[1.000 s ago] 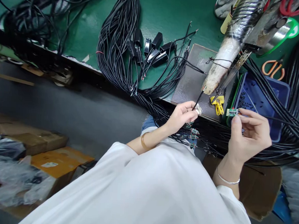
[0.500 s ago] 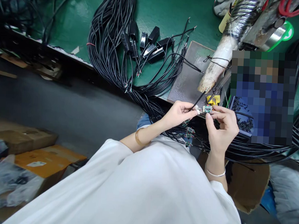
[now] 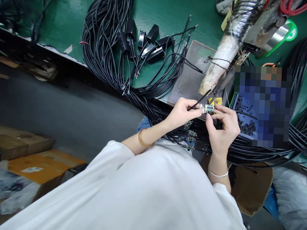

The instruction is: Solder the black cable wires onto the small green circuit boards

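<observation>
My left hand (image 3: 183, 111) pinches a black cable (image 3: 205, 94) whose stripped end points up and to the right. White wrapping shows on its thumb and finger. Between my two hands sits a small green circuit board (image 3: 209, 108) with bright metal contacts. My right hand (image 3: 223, 127) is closed on the right side of the board with thumb and fingertips. Just above the board is a soldering iron (image 3: 218, 91), its tip near a yellow sponge (image 3: 216, 100). Several boards wired to cables (image 3: 192, 133) hang below my hands at the bench edge.
A large bundle of black cables (image 3: 103, 40) and several black plastic housings (image 3: 152, 33) lie on the green bench (image 3: 74, 8). A white tube (image 3: 215, 68) slants over a grey plate (image 3: 188, 79). Small black pieces fill a blue tray (image 3: 254, 99). Solder wire (image 3: 277, 37) stands behind.
The view has shifted slightly, so the bench things appear a little to the left. The board now sits closer to my left fingertips and the iron's tip; both hands keep their pinches.
</observation>
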{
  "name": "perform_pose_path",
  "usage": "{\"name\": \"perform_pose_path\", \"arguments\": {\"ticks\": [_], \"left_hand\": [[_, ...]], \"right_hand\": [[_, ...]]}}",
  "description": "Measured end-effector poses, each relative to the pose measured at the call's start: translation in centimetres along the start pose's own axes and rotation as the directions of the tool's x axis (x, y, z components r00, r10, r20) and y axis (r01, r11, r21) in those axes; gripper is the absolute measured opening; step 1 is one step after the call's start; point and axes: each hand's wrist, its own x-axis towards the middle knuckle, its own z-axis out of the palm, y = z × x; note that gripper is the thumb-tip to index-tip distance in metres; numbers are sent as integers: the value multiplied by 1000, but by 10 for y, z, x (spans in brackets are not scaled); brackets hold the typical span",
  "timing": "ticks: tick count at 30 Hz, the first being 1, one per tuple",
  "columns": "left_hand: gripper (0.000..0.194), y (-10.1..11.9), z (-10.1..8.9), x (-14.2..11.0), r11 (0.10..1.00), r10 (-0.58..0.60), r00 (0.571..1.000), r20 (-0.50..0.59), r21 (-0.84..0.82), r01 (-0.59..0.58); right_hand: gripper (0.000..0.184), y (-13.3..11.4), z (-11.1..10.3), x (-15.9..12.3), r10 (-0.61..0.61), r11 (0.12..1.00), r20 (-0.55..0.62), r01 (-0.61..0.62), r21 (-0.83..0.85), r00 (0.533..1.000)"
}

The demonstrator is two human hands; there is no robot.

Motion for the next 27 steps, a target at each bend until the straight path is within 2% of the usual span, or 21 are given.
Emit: {"name": "perform_pose_path", "arguments": {"ticks": [9, 16, 27], "left_hand": [[24, -1, 4, 4, 997, -5, 1000, -3, -78, 5], [16, -5, 7, 6, 999, 17, 998, -53, 28, -15], [16, -2, 9, 13, 993, 114, 992, -61, 52, -111]], "right_hand": [[11, 3, 1, 5, -33, 999, -8, 33, 1, 999], [9, 6, 0, 6, -42, 999, 2, 42, -2, 999], [8, 7, -1, 12, -97, 995, -21, 97, -8, 995]]}}
